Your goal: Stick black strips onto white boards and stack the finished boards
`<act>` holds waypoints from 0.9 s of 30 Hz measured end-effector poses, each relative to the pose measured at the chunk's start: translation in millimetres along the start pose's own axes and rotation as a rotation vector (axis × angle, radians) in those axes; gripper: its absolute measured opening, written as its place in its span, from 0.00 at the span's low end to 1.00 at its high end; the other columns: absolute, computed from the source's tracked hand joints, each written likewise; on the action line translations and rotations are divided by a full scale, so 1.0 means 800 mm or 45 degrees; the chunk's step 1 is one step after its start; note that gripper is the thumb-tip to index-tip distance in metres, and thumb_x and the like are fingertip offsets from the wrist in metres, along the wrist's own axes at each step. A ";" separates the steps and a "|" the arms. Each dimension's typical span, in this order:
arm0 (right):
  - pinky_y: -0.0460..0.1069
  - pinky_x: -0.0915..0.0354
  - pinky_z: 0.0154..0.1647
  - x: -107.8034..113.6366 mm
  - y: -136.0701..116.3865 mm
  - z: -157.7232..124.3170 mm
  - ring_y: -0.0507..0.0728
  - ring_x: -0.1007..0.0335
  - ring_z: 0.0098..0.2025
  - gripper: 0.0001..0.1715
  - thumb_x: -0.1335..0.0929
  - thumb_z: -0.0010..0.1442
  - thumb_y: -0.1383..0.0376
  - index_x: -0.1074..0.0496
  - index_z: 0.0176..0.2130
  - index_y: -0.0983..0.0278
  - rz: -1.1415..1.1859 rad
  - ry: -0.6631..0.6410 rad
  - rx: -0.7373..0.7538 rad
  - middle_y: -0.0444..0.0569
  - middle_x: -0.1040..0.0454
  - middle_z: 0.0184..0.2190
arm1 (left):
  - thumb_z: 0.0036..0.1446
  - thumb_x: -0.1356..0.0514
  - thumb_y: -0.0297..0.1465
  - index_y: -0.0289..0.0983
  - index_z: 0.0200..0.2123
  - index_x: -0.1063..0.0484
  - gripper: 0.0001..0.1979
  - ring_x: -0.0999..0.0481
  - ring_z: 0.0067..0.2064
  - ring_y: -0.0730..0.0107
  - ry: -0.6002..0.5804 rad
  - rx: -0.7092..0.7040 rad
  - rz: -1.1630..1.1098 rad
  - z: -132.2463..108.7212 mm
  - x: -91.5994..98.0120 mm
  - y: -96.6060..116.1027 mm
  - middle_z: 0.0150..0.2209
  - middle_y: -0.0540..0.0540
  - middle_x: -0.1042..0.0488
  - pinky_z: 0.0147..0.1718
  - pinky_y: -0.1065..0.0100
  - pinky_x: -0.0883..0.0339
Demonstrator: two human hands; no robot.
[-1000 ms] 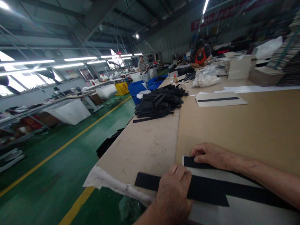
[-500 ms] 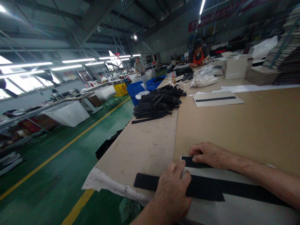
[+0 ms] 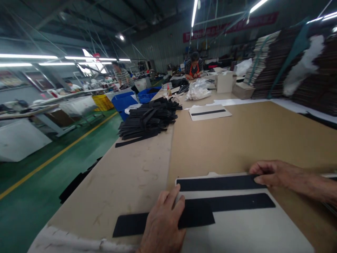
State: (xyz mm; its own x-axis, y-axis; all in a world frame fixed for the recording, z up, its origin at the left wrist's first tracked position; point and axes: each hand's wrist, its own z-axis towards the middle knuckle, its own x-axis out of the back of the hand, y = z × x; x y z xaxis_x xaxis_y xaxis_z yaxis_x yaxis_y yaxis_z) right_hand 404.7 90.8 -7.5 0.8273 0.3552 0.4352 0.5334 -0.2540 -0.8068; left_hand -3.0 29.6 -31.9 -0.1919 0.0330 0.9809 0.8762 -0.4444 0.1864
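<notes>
A white board [image 3: 237, 228] lies at the table's near edge with two black strips across it. My right hand [image 3: 280, 175] pinches the right end of the far strip [image 3: 218, 183], thumb on top and fingers curled at the board's far edge. The nearer strip [image 3: 244, 202] lies roughly parallel to it. My left hand [image 3: 163, 221] is closed around a loose black strip [image 3: 198, 215], whose ends stick out on both sides and partly cover the nearer strip. Its index fingertip touches the board's left corner by the far strip's end. Its palm side is hidden.
A heap of black strips [image 3: 150, 117] lies on the table's left side. Beyond are another board with one strip [image 3: 210, 112], a clear plastic bag [image 3: 198, 89] and tall stacks of sheets [image 3: 263, 63]. A co-worker [image 3: 194, 66] leans over the far end. Blue crates [image 3: 125, 103] stand left.
My right hand has moved right along the far strip to its right end, uncovering both strips on the board. My left hand stays by the left corner with the loose strip. The view has turned right.
</notes>
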 end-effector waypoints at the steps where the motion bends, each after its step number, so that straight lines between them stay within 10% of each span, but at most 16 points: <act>1: 0.49 0.43 0.29 -0.005 0.006 -0.002 0.52 0.40 0.27 0.24 0.26 0.45 0.45 0.26 0.33 0.60 0.021 0.042 -0.033 0.44 0.30 0.26 | 0.45 0.43 0.20 0.40 0.59 0.26 0.34 0.32 0.61 0.54 0.028 -0.012 0.015 0.000 -0.002 -0.002 0.69 0.45 0.36 0.60 0.54 0.30; 27: 0.48 0.43 0.31 -0.024 0.010 0.016 0.52 0.38 0.28 0.09 0.30 0.53 0.61 0.34 0.32 0.60 -0.408 0.386 -0.028 0.42 0.30 0.25 | 0.45 0.42 0.21 0.41 0.57 0.26 0.33 0.30 0.57 0.53 0.243 -0.182 0.217 -0.002 -0.021 -0.018 0.66 0.44 0.32 0.54 0.56 0.26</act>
State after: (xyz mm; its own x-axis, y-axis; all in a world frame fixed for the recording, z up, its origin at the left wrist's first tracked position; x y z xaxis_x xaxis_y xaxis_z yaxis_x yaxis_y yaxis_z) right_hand 391.2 93.2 -27.4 0.6317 0.1402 0.7624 0.7726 -0.1942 -0.6045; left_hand -13.1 33.8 -50.8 -0.1387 -0.2161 0.9665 0.8343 -0.5512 -0.0035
